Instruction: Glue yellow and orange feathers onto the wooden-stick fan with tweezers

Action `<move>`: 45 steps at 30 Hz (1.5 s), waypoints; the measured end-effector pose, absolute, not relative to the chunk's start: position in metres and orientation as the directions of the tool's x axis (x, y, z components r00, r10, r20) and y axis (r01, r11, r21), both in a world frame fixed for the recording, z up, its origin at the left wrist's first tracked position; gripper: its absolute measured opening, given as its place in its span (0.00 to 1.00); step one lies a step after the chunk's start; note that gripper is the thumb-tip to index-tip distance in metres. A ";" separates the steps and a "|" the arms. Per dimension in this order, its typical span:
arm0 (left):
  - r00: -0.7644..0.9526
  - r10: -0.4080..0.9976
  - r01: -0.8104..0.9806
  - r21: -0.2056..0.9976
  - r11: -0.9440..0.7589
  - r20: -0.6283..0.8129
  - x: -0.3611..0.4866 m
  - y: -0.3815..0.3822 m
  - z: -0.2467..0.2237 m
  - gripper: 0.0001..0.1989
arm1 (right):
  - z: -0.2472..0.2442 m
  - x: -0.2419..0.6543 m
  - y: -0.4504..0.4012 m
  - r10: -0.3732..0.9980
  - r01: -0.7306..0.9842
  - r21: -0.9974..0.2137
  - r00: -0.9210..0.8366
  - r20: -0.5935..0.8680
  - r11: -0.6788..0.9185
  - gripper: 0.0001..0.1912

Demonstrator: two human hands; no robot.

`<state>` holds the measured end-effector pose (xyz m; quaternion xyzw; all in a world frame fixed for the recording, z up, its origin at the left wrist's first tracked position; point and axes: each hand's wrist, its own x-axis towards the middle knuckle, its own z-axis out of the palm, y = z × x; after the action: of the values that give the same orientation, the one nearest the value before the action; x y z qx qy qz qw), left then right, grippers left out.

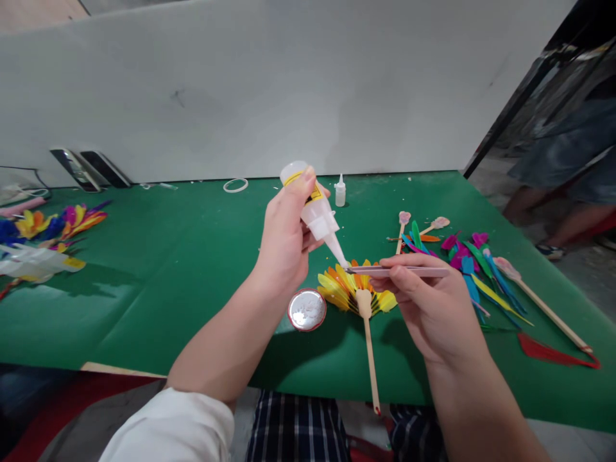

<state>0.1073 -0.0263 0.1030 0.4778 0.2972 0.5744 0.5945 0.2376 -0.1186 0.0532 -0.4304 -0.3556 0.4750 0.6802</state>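
Note:
My left hand [287, 228] is closed round a white glue bottle [321, 208] with a yellow label, tilted so its nozzle points down. Between the fingers of my right hand [428, 295] is a pair of tweezers [418, 272], held level. The nozzle tip meets or nearly meets the tweezers' tip; whether they touch I cannot tell. Below both lies a fan of yellow and orange feathers [337, 289] on a wooden handle [369, 359], which reaches past the table's front edge. Just left of the feathers sits a round, silvery lid [307, 309] with a red rim.
A small white dropper bottle [340, 192] stands near the grey panel [240, 90]. On the right of the green table [158, 269] lie loose coloured feathers [474, 269], wooden handles [553, 308] and a red tassel [553, 353]. Far left are more feathers [62, 221]. Beyond the right edge stands a person [568, 147].

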 end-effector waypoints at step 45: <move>0.151 0.970 -0.371 0.921 -0.122 0.190 0.108 -0.027 0.103 0.15 | 0.054 0.237 -0.117 0.950 -0.379 -0.907 0.306 0.062 0.181 0.06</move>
<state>0.1079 -0.0269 0.1031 0.4828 0.3103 0.5728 0.5853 0.2374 -0.1169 0.0540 -0.4211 -0.3391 0.4817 0.6897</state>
